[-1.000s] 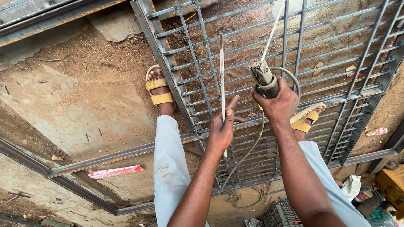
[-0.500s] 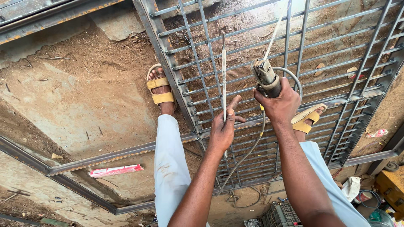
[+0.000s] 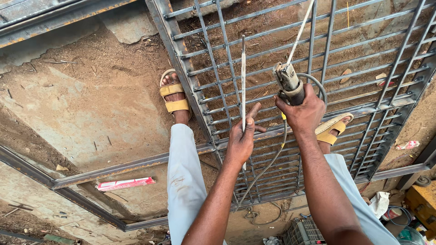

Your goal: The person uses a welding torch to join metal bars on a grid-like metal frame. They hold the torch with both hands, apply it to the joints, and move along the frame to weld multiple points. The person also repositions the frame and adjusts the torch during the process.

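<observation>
Left hand point(image 3: 240, 138) pinches a thin welding rod point(image 3: 243, 77) between thumb and fingers, its long axis running straight away from the body toward the far edge of the steel grille point(image 3: 390, 81) lying on the ground. Right hand point(image 3: 305, 111), just beside it and apart, is clenched around the electrode holder point(image 3: 287, 81), whose jaw end tilts up and left, with another rod slanting off toward the grille's far edge.

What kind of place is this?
Probably an outdoor welding or metalwork yard: a steel grille lies on dirt ground, the right hand grips an electrode holder, and the left hand holds a welding rod.
</observation>
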